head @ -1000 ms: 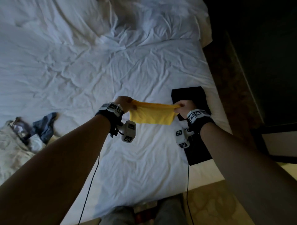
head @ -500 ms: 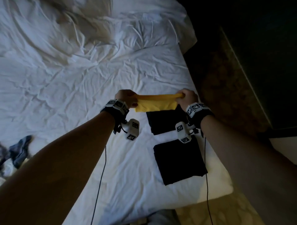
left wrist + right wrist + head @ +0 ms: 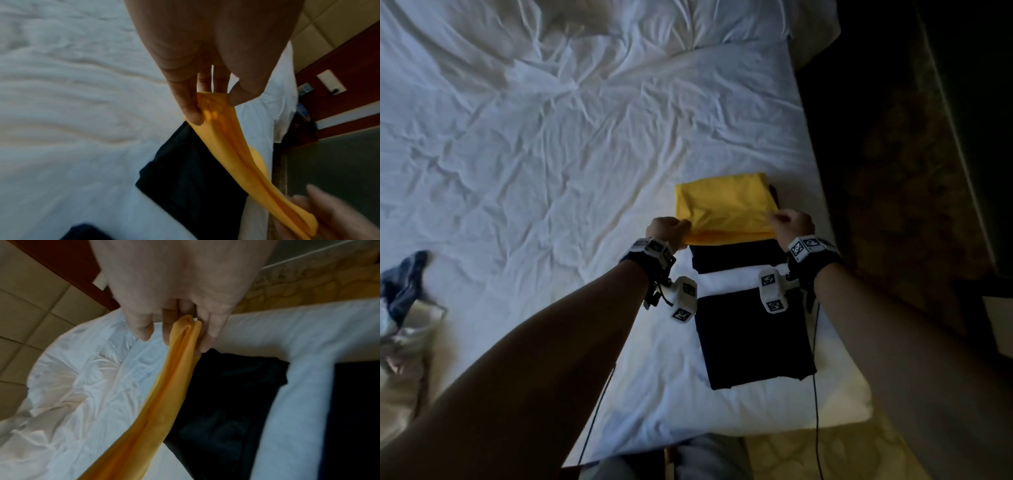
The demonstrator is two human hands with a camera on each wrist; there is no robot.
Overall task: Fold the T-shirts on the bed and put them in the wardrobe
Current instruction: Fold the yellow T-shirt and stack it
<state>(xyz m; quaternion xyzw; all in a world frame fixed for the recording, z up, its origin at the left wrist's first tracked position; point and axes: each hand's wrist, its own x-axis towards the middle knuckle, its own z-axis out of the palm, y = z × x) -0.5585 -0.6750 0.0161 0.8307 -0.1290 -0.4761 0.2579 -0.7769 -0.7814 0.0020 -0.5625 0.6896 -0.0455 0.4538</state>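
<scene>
The folded yellow T-shirt (image 3: 726, 209) is no longer hanging in the air between the hands; it is now coming down onto the far folded dark T-shirt (image 3: 738, 255), toward one o'clock on the bed (image 3: 551, 171), its far part already lying flat. The left hand (image 3: 667, 231) and right hand (image 3: 791, 224) are pinching its near edge, lower and farther out than a second ago. The head view is swinging right, uncovering the nearer dark T-shirt (image 3: 753, 339).

The head view looks down over the bed (image 3: 551, 171); both wrist views, close in, share its right edge.
</scene>
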